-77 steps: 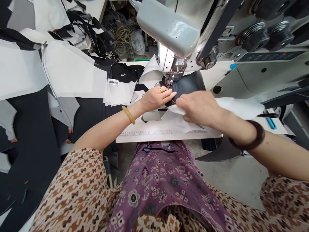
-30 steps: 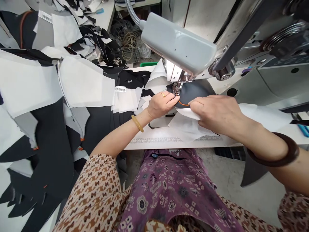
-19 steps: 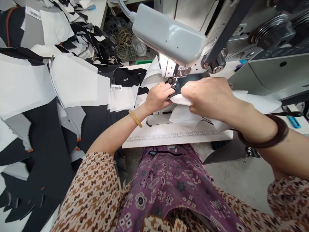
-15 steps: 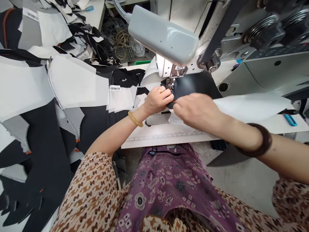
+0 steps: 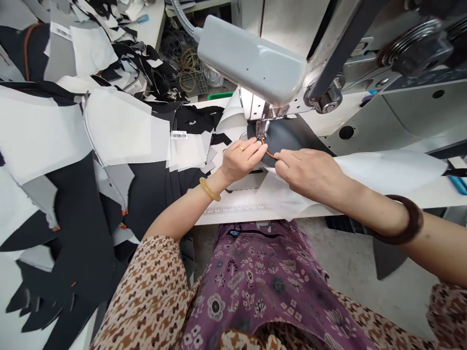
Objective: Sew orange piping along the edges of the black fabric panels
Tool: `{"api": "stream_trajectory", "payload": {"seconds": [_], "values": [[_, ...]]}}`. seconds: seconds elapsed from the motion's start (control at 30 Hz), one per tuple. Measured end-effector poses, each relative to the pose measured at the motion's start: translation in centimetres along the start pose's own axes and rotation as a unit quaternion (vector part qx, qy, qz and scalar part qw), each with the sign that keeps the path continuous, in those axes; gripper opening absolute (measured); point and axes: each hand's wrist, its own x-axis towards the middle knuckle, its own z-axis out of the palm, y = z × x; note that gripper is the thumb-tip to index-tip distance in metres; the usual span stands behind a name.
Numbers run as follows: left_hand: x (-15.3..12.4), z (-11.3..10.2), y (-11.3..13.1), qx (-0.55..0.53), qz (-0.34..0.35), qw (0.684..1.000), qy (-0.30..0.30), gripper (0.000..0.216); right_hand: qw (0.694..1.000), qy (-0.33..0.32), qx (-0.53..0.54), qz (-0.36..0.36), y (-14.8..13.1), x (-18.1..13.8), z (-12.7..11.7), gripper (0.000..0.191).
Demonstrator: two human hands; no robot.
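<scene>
An orange cord (image 5: 269, 154) runs along the edge of a black fabric piece (image 5: 292, 135) under the sewing machine's presser foot (image 5: 261, 128). My left hand (image 5: 242, 159) is just in front of the foot, its fingers closed on the fabric edge and cord. To the right, my right hand (image 5: 312, 174) pinches the cord and fabric edge, its fingertips partly hidden. A short stretch of orange cord shows between the hands. White backing material (image 5: 386, 170) extends rightward from behind my right wrist.
A grey lamp head (image 5: 251, 58) hangs over the needle area. Stacked black and white cut pieces (image 5: 124, 126) cover the left side. A printed ruler (image 5: 237, 209) runs along the table's front edge. At the far right lies a blue tool (image 5: 458, 184).
My right hand has shifted slightly right, away from my left, exposing more orange cord. The whole view has shifted a little to the right in the picture.
</scene>
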Motion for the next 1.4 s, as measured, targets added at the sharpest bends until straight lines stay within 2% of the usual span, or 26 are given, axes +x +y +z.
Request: {"api": "stream_trajectory", "payload": {"seconds": [0.1, 0.17, 0.27, 0.4, 0.5, 0.6, 0.7, 0.8, 0.9, 1.0, 1.07, 1.17, 1.4], "values": [[0.3, 0.2, -0.6, 0.001, -0.009, 0.999, 0.033, 0.026, 1.0, -0.01, 0.004, 0.021, -0.1, 0.9, -0.3, 0.03], [0.7, 0.0, -1.0, -0.007, 0.013, 1.0, 0.025, 0.027, 0.999, -0.027, 0.012, 0.037, -0.1, 1.4, -0.6, 0.032], [1.8, -0.6, -1.2, 0.011, 0.038, 0.999, -0.02, 0.03, 0.996, -0.048, 0.023, 0.069, -0.1, 1.9, -1.3, 0.03], [3.4, -1.6, -1.5, -0.001, 0.036, 0.995, -0.089, 0.036, 0.988, -0.073, 0.04, 0.132, 0.9, 2.8, -2.6, 0.019], [4.3, -2.6, -2.1, -0.037, 0.03, 0.986, -0.162, 0.034, 0.986, -0.067, 0.059, 0.141, 2.0, 3.6, -3.5, 0.018], [4.8, -2.9, -2.3, -0.067, 0.026, 0.978, -0.196, 0.029, 0.985, -0.077, 0.052, 0.147, 2.5, 4.1, -3.9, 0.019], [4.8, -2.2, -1.8, -0.075, -0.017, 0.98, -0.181, 0.023, 0.987, -0.062, 0.043, 0.144, 1.3, 4.0, -3.5, 0.017], [4.4, -1.6, -1.1, -0.069, -0.053, 0.982, -0.165, 0.027, 0.996, -0.01, 0.017, 0.088, -1.2, 3.2, -1.9, 0.023], [3.6, -2.0, -0.7, -0.098, -0.023, 0.979, -0.178, 0.035, 0.998, 0.033, -0.038, 0.025, -3.3, 2.1, 0.3, 0.036], [2.5, -2.7, -0.7, -0.112, 0.018, 0.978, -0.178, 0.035, 0.992, 0.095, -0.081, 0.009, -3.8, 1.3, 2.1, 0.033], [1.6, -2.6, -0.4, -0.101, 0.023, 0.983, -0.152, 0.033, 0.988, 0.133, -0.083, 0.014, -3.5, 0.9, 2.9, 0.03], [0.2, -1.5, 0.3, -0.066, -0.004, 0.993, -0.095, 0.033, 0.984, 0.163, -0.072, 0.029, -2.9, 0.5, 3.4, 0.027], [-0.9, 1.1, 0.6, -0.046, -0.054, 0.997, 0.043, 0.032, 0.988, 0.137, -0.049, 0.052, -2.9, 0.9, 3.2, 0.028]]}}
